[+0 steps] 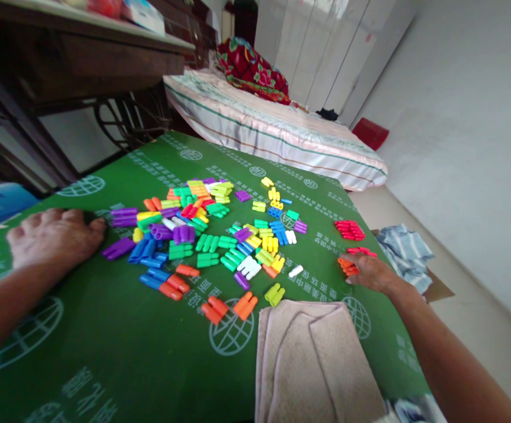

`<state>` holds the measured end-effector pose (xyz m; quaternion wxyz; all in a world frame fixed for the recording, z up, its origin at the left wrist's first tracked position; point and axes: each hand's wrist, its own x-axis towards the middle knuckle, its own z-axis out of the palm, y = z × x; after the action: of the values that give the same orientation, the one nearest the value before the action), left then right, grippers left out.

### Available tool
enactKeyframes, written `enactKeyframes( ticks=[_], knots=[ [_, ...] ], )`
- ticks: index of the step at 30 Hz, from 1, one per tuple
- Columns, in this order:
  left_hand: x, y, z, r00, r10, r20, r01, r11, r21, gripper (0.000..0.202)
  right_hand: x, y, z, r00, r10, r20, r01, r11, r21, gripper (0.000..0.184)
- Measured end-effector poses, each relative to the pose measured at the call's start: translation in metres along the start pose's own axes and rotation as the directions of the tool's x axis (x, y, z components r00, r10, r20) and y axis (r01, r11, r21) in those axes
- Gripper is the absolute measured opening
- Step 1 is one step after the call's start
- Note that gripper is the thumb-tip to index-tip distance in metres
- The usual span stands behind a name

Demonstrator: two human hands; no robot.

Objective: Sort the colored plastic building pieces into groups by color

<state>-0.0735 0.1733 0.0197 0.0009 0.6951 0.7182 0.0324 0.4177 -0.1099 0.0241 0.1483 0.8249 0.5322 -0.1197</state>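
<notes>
Orange plastic tube-shaped pieces (347, 267): at right hand (368, 271) fingertips (gripped or merely touched, cannot tell); red plastic tube-shaped pieces (349, 230) just beyond. Left hand (56, 236): palm-down, fingers slack, empty. Handling: light fingertip pressure, reds undisturbed.

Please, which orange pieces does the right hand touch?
The orange pieces at the right hand, just below the red pieces; all other orange pieces lie farther left.
</notes>
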Motion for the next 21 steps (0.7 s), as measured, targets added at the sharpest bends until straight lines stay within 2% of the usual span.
enactKeyframes(
  ticks=[8,14,17,19,21],
  knots=[
    [0.015,-0.011,0.014,1.000,-0.007,0.007,0.007,1.000,0.019,0.071,0.004,0.002,0.005,1.000,-0.002,0.028,0.001,1.000,0.009,0.066],
    [0.013,-0.013,0.014,1.000,0.016,-0.005,-0.016,1.000,0.006,0.072,0.006,0.006,0.009,1.000,-0.016,0.005,0.016,1.000,0.024,0.064],
    [0.011,-0.012,0.013,1.000,0.015,-0.011,-0.015,1.000,0.004,0.071,0.001,0.000,0.002,1.000,0.017,-0.011,-0.018,1.000,-0.025,0.062],
    [0.011,-0.011,0.013,1.000,0.016,-0.015,-0.016,1.000,0.003,0.070,-0.003,-0.010,-0.003,0.998,0.024,-0.064,-0.028,0.998,-0.058,0.057],
    [0.011,-0.011,0.013,1.000,0.020,-0.014,-0.020,1.000,0.001,0.069,-0.007,-0.024,-0.009,0.991,-0.026,-0.129,0.019,0.998,-0.061,0.050]
  ],
)
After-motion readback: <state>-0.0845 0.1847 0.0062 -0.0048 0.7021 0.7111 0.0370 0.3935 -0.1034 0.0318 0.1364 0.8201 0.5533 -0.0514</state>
